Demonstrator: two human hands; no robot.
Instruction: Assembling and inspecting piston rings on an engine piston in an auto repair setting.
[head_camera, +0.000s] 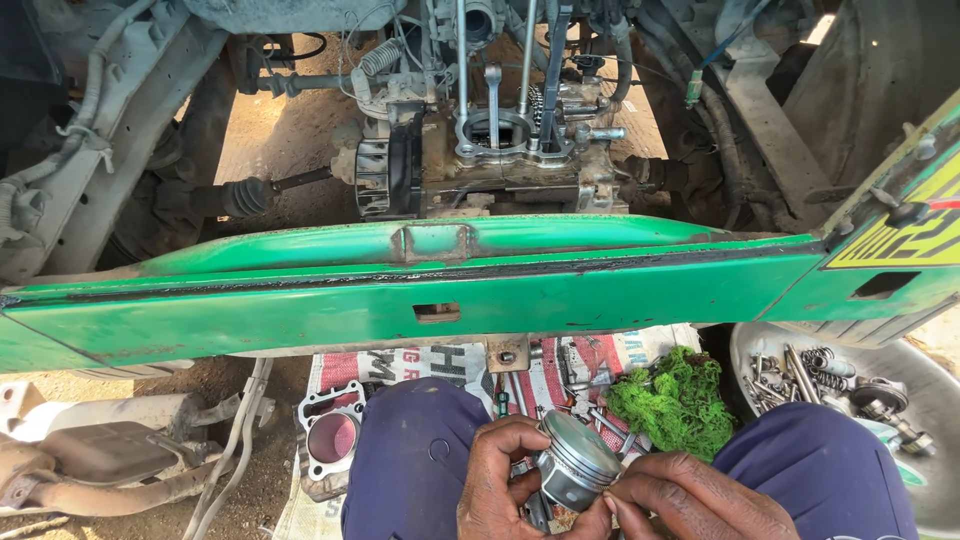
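- left hand (500, 480) and right hand (690, 500) both have fingers closed around a metal piston (577, 462), held low between the knees.
- just beyond: green rag (675, 400), cylinder block (332, 435), pan of loose parts (850, 385).
- green body panel (450, 290) spans the whole width, with the open engine (490, 150) behind it.

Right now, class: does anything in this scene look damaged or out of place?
Yes. The green bar has chipped, worn paint, and the engine behind it sits opened. Both hands hold a loose piston.
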